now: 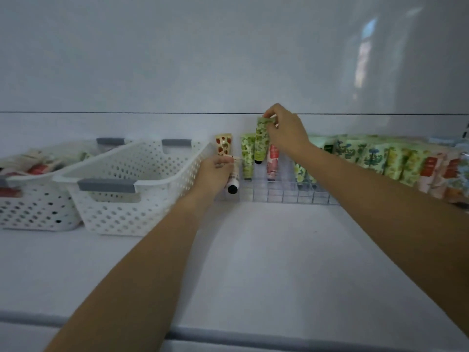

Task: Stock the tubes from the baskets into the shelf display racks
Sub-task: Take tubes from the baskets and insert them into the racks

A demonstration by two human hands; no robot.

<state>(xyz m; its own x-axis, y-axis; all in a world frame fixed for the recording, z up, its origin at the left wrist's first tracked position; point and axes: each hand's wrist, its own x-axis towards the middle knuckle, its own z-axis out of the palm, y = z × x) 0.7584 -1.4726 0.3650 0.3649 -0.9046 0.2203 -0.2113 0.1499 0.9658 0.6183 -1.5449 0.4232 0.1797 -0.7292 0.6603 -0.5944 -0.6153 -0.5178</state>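
My right hand (286, 133) pinches the top of a green patterned tube (261, 142), holding it cap down above the clear display rack (284, 193). My left hand (215, 175) grips a pale tube with a black cap (233, 181) at the rack's left end. A strawberry-print tube (223, 147) and a green tube (247, 156) stand upright in the rack beside them. Many more tubes (396, 158) fill the rack to the right.
Two white perforated baskets sit on the shelf at left: the nearer basket (121, 199) shows no tubes inside, the farther basket (33, 199) holds several tubes. The white back wall rises behind the rack. The shelf's front edge (228, 336) runs below my arms.
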